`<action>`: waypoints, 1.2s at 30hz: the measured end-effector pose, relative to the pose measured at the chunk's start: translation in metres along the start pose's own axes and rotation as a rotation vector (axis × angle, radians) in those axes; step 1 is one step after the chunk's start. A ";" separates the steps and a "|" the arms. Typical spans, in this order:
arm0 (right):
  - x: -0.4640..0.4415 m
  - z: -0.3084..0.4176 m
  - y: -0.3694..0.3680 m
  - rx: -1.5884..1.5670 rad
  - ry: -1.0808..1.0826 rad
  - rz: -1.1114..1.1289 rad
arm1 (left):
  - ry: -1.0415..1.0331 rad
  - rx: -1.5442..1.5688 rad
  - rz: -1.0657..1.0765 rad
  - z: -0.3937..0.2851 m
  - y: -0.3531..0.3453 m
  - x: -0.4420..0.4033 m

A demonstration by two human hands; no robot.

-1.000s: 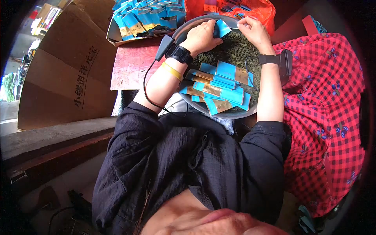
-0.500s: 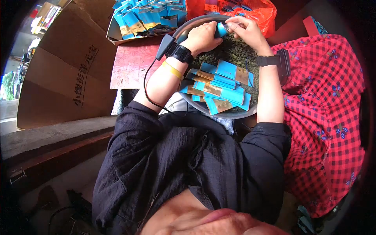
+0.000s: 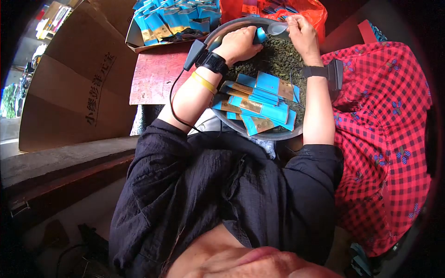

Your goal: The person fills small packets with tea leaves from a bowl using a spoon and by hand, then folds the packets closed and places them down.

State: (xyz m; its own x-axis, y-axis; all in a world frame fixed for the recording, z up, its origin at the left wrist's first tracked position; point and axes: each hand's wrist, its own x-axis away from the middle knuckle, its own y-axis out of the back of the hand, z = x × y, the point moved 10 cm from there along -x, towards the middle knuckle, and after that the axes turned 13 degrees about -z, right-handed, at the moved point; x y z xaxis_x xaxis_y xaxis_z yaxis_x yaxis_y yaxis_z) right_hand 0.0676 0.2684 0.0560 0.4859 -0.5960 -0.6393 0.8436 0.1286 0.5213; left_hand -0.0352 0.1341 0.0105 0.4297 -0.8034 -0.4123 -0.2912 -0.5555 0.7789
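My left hand (image 3: pixel 238 45) is closed around a small blue packet (image 3: pixel 261 35), whose end shows past my fingers above the round basin (image 3: pixel 285 135). Pinched in my right hand (image 3: pixel 302 38) is a pale, translucent spoon (image 3: pixel 277 29). Its bowl is just right of the packet, apart from it, over the dark dried leaves (image 3: pixel 282 54) that fill the basin. Several flat blue-and-gold packets (image 3: pixel 262 107) lie overlapping on the leaves at the near side. How full the held packet is cannot be seen.
An open box of many blue-and-gold packets (image 3: pixel 174 21) stands on a red board (image 3: pixel 153 78) at back left. Behind the basin is a red plastic bag (image 3: pixel 315 16). A large cardboard box (image 3: pixel 69 83) stands left; red checked cloth (image 3: pixel 389 120) covers something right.
My right hand has drawn back to the right with the spoon, away from the packet's mouth, so the spoon's bowl now shows. My left hand stays in place with the packet.
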 end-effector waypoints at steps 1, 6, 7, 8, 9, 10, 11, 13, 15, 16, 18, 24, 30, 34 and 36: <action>0.002 -0.004 -0.004 0.094 0.022 0.057 | 0.000 0.000 -0.001 0.001 -0.001 -0.001; 0.036 -0.012 -0.061 0.037 -0.015 0.455 | 0.010 -0.006 0.020 0.004 -0.006 -0.001; 0.049 -0.012 -0.073 0.024 -0.053 0.546 | 0.009 -0.005 0.019 0.004 -0.006 -0.001; 0.055 -0.012 -0.081 0.021 -0.082 0.618 | 0.000 -0.013 0.023 0.004 -0.006 0.000; 0.062 -0.014 -0.089 0.018 -0.113 0.691 | -0.008 -0.020 0.027 0.004 -0.007 0.000; 0.063 -0.014 -0.091 0.017 -0.113 0.691 | -0.008 -0.021 0.028 0.004 -0.007 0.001; 0.065 -0.015 -0.092 -0.058 -0.176 0.701 | -0.005 -0.022 0.041 0.004 -0.008 0.001; 0.066 -0.017 -0.095 -0.134 -0.239 0.710 | -0.002 -0.023 0.056 0.004 -0.008 0.001; 0.062 -0.023 -0.091 -0.197 -0.387 0.640 | -0.003 -0.028 0.063 0.003 -0.008 0.001; 0.061 -0.021 -0.087 -0.196 -0.386 0.640 | -0.002 -0.027 0.063 0.003 -0.008 0.001; 0.053 -0.025 -0.074 -0.221 -0.507 0.570 | 0.007 -0.022 0.081 0.004 -0.009 0.001; 0.025 -0.042 -0.045 -0.221 -0.487 0.338 | -0.007 -0.021 0.083 0.003 -0.010 0.002; 0.005 -0.035 -0.017 -0.166 -0.356 0.091 | -0.006 -0.024 0.098 0.002 -0.009 0.003; 0.009 -0.014 -0.026 -0.295 -0.257 0.159 | -0.023 -0.023 0.075 0.000 -0.007 0.004; 0.015 0.008 -0.039 -0.387 -0.142 0.236 | -0.025 -0.015 0.094 0.001 -0.010 0.004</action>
State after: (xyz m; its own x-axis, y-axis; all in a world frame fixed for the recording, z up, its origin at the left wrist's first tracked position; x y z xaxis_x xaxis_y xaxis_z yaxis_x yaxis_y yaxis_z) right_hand 0.0405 0.2481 0.0302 0.6615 -0.6137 -0.4309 0.7499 0.5433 0.3774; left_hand -0.0317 0.1362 0.0010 0.3800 -0.8567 -0.3488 -0.3159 -0.4746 0.8216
